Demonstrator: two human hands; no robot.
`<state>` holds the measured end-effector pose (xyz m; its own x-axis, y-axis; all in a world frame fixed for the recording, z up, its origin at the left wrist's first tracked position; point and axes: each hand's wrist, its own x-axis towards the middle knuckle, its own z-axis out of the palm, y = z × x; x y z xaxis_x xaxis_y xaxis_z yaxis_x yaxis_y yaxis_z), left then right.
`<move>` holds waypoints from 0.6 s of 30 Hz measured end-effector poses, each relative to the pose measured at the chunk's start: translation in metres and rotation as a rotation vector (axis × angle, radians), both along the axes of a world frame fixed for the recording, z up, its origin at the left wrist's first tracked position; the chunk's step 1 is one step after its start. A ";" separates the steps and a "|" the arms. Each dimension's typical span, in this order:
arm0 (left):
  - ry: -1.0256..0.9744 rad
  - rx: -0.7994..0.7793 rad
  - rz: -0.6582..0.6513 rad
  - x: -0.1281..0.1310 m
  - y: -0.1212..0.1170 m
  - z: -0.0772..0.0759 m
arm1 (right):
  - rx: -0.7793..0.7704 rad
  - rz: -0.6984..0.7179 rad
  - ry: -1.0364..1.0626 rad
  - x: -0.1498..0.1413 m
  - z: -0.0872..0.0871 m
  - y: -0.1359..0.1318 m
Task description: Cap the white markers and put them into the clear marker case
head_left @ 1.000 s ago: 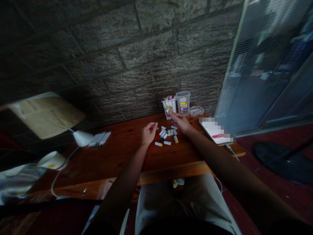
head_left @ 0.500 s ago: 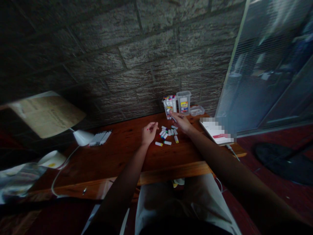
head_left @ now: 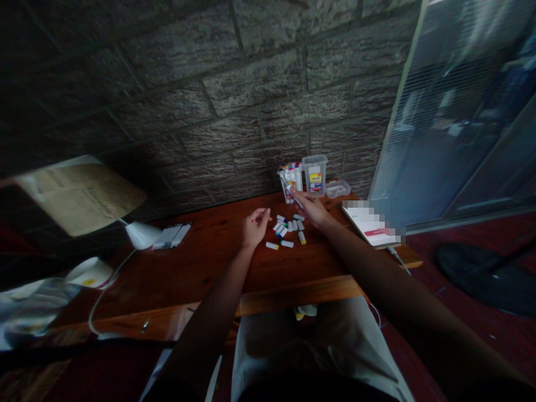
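My right hand [head_left: 312,209] is closed round a white marker [head_left: 295,199], in front of a clear box [head_left: 281,174] filled with upright white markers with coloured ends. My left hand [head_left: 255,229] hovers over the table, left of a loose pile. Its fingers curl towards the thumb in a pinch; anything between them is too small to make out. Between and below my hands lie several short white marker caps [head_left: 281,230] with coloured ends, among them one with a yellow end [head_left: 302,238].
Beside the filled box stands a second clear box [head_left: 315,177], with a clear lid [head_left: 337,188] to its right. White markers [head_left: 172,236] lie in a row near the lamp [head_left: 142,235]. A paper cup [head_left: 89,272] and a white box [head_left: 371,226] sit on the wooden table [head_left: 201,268].
Almost nothing differs. My right hand has shifted very slightly with the marker in it; my left hand and the caps are where they were.
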<state>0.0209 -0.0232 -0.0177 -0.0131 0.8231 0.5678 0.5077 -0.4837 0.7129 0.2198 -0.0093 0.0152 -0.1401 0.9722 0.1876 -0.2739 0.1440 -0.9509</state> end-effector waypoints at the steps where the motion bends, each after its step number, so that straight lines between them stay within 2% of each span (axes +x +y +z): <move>1: 0.002 0.000 -0.002 0.000 0.000 0.000 | -0.005 -0.001 0.000 0.000 0.000 0.000; 18: -0.020 -0.011 -0.013 0.001 -0.001 0.001 | -0.015 0.012 -0.004 0.001 0.000 0.000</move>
<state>0.0222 -0.0243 -0.0164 -0.0134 0.8292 0.5588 0.4868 -0.4827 0.7280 0.2209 -0.0089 0.0156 -0.1528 0.9731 0.1727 -0.2716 0.1267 -0.9541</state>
